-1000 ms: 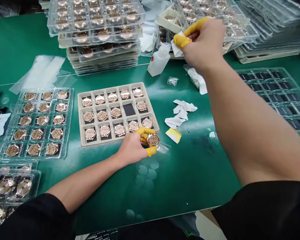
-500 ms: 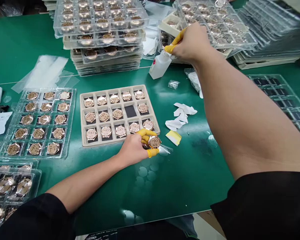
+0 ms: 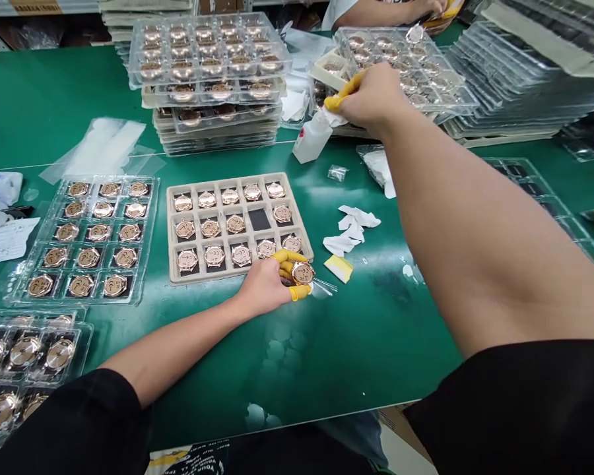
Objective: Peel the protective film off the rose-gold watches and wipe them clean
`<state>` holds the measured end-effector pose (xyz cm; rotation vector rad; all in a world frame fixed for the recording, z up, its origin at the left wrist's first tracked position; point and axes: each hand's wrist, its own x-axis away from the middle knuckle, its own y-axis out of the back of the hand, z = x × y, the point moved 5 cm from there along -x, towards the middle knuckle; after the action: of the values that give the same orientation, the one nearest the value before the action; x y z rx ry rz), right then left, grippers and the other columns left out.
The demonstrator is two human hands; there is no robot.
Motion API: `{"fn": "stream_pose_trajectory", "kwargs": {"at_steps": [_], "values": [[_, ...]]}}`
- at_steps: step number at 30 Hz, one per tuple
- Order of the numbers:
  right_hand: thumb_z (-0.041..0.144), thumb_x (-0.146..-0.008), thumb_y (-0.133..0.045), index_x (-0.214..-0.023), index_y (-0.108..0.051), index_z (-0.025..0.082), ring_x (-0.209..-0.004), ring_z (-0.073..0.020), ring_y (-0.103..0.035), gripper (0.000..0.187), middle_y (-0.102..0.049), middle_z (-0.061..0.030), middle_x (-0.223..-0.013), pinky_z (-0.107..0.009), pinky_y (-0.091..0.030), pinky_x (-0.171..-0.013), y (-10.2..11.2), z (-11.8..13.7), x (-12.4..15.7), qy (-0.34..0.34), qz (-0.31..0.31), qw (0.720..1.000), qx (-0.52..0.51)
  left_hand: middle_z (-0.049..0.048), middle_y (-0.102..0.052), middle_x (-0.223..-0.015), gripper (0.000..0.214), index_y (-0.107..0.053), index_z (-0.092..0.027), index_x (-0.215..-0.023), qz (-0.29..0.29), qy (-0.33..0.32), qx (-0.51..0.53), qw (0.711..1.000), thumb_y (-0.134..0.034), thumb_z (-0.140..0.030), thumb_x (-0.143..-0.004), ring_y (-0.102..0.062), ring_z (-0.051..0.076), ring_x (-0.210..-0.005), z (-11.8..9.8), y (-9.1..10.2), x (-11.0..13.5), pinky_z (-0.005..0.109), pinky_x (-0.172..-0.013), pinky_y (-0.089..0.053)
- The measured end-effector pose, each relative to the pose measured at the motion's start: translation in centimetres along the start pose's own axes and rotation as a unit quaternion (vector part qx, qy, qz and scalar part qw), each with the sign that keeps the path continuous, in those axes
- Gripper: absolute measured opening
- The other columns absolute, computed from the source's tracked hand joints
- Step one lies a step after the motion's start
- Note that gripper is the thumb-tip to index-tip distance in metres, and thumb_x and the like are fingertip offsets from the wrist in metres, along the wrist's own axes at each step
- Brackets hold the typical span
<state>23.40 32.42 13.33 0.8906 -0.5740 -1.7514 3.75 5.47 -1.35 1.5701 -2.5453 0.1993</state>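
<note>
My left hand (image 3: 272, 282), in yellow finger cots, is closed around the edge of a rose-gold watch case (image 3: 303, 273), its printed back turned up. A clear film sticks out beside it. Behind this hand lies a beige tray (image 3: 170, 245) of similar watch cases, with one pocket bare in the middle row. Farther off, my right hand (image 3: 371, 95), also in yellow finger cots, pinches a white tissue (image 3: 334, 119) at the top of a tilted white plastic bottle (image 3: 311, 140). The fingers partly cover the tissue and the bottle's mouth.
Clear trays of watch cases (image 3: 151, 254) lie at the left, and tall tray stacks (image 3: 212, 142) stand behind. Torn white tissue (image 3: 351, 231) and a yellow-white pad (image 3: 339, 268) lie right of the beige tray. Another person's arm (image 3: 376, 13) shows at the back.
The view has shifted slightly, bringing another person's arm into sight at the back. White tissue now shows under my right fingers at the bottle top. My left hand keeps its hold.
</note>
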Motion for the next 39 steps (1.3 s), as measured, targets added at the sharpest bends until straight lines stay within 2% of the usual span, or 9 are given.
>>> {"fn": "stream_pose_trajectory", "kwargs": {"at_steps": [4, 8, 10, 12, 17, 21, 26, 37, 39], "values": [[0.004, -0.093, -0.069, -0.098, -0.071, 0.003, -0.066, -0.0041, -0.050, 0.006, -0.066, -0.0016, -0.082, -0.026, -0.040, -0.065, 2.8, 0.0, 7.7, -0.040, -0.026, 0.986, -0.159, 0.0027, -0.079, -0.093, 0.054, -0.070, -0.017, -0.120, -0.010, -0.006, -0.003, 1.000, -0.086, -0.019, -0.068, -0.074, 0.013, -0.077, 0.0, 0.1, -0.1, 0.027, -0.075, -0.062], [0.024, -0.076, -0.093, -0.071, -0.066, 0.018, -0.062, -0.0102, -0.055, 0.027, -0.064, 0.0014, -0.069, -0.026, -0.045, -0.057, 3.6, -2.1, 20.6, -0.017, 0.030, 0.968, -0.250, 0.0039, -0.080, -0.097, 0.054, -0.071, -0.017, -0.120, -0.021, -0.010, 0.008, 1.000, -0.086, -0.017, -0.068, -0.074, 0.014, -0.080, -0.2, 0.0, -0.2, 0.026, -0.077, -0.062], [0.042, -0.078, -0.091, -0.074, -0.069, 0.022, -0.059, -0.0128, -0.055, 0.031, -0.064, 0.0004, -0.069, -0.028, -0.043, -0.051, 2.7, -2.5, 25.8, 0.040, 0.110, 0.962, -0.247, 0.0041, -0.080, -0.096, 0.056, -0.070, -0.017, -0.121, -0.019, -0.008, 0.016, 1.000, -0.086, -0.015, -0.067, -0.075, 0.013, -0.081, -0.2, -0.1, -0.3, 0.025, -0.077, -0.062], [0.040, -0.087, -0.083, -0.078, -0.071, 0.023, -0.056, -0.0124, -0.050, 0.023, -0.062, 0.0007, -0.068, -0.029, -0.037, -0.050, 1.9, -2.4, 28.7, 0.119, 0.131, 0.962, -0.210, 0.0038, -0.080, -0.096, 0.057, -0.070, -0.018, -0.121, -0.013, -0.008, 0.020, 1.000, -0.087, -0.015, -0.067, -0.075, 0.013, -0.081, -0.2, -0.2, -0.3, 0.024, -0.077, -0.062], [0.024, -0.093, -0.072, -0.085, -0.070, 0.023, -0.064, -0.0154, -0.055, 0.009, -0.062, -0.0013, -0.073, -0.032, -0.035, -0.056, 1.5, -2.0, 29.2, 0.233, 0.071, 0.963, -0.116, 0.0032, -0.079, -0.095, 0.057, -0.069, -0.017, -0.122, -0.021, -0.003, 0.024, 0.999, -0.086, -0.015, -0.068, -0.075, 0.013, -0.082, 0.0, -0.1, -0.3, 0.024, -0.079, -0.062], [0.031, -0.096, -0.070, -0.089, -0.070, 0.025, -0.068, -0.0169, -0.060, 0.009, -0.068, -0.0026, -0.079, -0.032, -0.042, -0.059, 1.1, -2.0, 29.3, 0.240, 0.113, 0.956, -0.123, 0.0034, -0.080, -0.098, 0.058, -0.069, -0.017, -0.121, -0.018, -0.005, 0.022, 1.000, -0.085, -0.013, -0.066, -0.076, 0.014, -0.084, -0.2, -0.1, -0.2, 0.024, -0.080, -0.063], [0.030, -0.096, -0.070, -0.087, -0.068, 0.025, -0.067, -0.0179, -0.059, 0.012, -0.064, -0.0024, -0.075, -0.033, -0.039, -0.058, 1.4, -2.1, 29.6, 0.225, 0.064, 0.968, -0.089, 0.0028, -0.080, -0.095, 0.052, -0.070, -0.017, -0.120, -0.032, -0.006, 0.008, 0.999, -0.084, -0.017, -0.070, -0.076, 0.013, -0.083, -0.6, 0.0, 0.0, 0.025, -0.082, -0.063], [0.029, -0.097, -0.069, -0.089, -0.067, 0.025, -0.068, -0.0180, -0.060, 0.009, -0.066, -0.0026, -0.078, -0.033, -0.042, -0.059, 1.0, -2.1, 29.8, 0.224, 0.090, 0.965, -0.101, 0.0035, -0.081, -0.097, 0.054, -0.070, -0.018, -0.120, -0.024, 0.009, 0.012, 1.000, -0.084, -0.014, -0.068, -0.078, 0.015, -0.087, -0.4, -0.2, 0.0, 0.026, -0.083, -0.064], [0.029, -0.097, -0.068, -0.087, -0.066, 0.025, -0.067, -0.0176, -0.058, 0.011, -0.064, -0.0024, -0.077, -0.033, -0.040, -0.058, 1.1, -2.1, 29.8, 0.209, 0.065, 0.971, -0.093, 0.0031, -0.081, -0.097, 0.053, -0.070, -0.018, -0.120, -0.028, 0.007, 0.012, 1.000, -0.084, -0.015, -0.069, -0.077, 0.014, -0.085, -0.5, -0.1, 0.1, 0.025, -0.082, -0.064]]}}
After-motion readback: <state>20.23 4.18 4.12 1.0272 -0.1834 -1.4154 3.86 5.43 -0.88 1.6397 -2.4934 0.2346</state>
